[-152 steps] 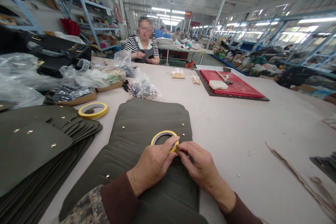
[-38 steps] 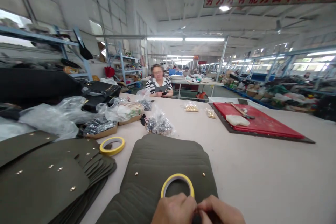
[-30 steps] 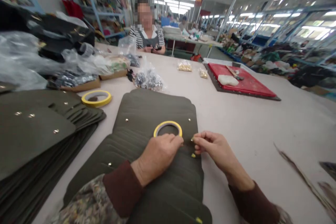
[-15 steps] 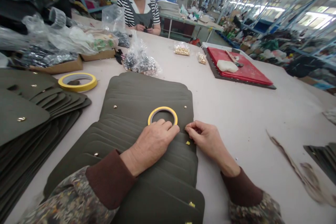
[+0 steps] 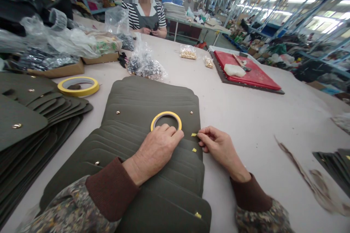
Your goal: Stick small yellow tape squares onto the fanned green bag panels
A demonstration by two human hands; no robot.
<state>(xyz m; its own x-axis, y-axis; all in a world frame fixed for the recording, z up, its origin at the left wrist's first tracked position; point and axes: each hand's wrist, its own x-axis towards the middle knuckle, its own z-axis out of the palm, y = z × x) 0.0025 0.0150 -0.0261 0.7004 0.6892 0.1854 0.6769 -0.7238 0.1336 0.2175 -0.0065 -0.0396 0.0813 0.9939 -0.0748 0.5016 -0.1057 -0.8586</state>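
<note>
My left hand (image 5: 158,149) is closed on the near side of a roll of yellow tape (image 5: 166,113), which it holds over a fanned stack of dark olive sheets (image 5: 153,96). At the stack's right edge, my right hand (image 5: 216,145) has its thumb and forefinger pinched together. A short piece of yellow tape (image 5: 194,134) lies on the sheets just left of those fingertips. Whether anything sits between them is too small to tell. Another yellow piece (image 5: 194,150) is a little nearer, and one more (image 5: 198,215) sticks to a lower sheet. Small gold studs (image 5: 118,112) show on several sheets.
More olive sheets (image 5: 41,127) are piled at the left, below a second tape roll (image 5: 79,93). Bags of metal parts (image 5: 146,65) stand at the back. A red board (image 5: 246,67) bears a hammer (image 5: 240,62). A person in stripes (image 5: 144,16) sits opposite.
My right hand has drawn slightly to the right, off the stack's edge, and the piece of tape by its fingertips has come into view. My left hand still holds the tape roll.
</note>
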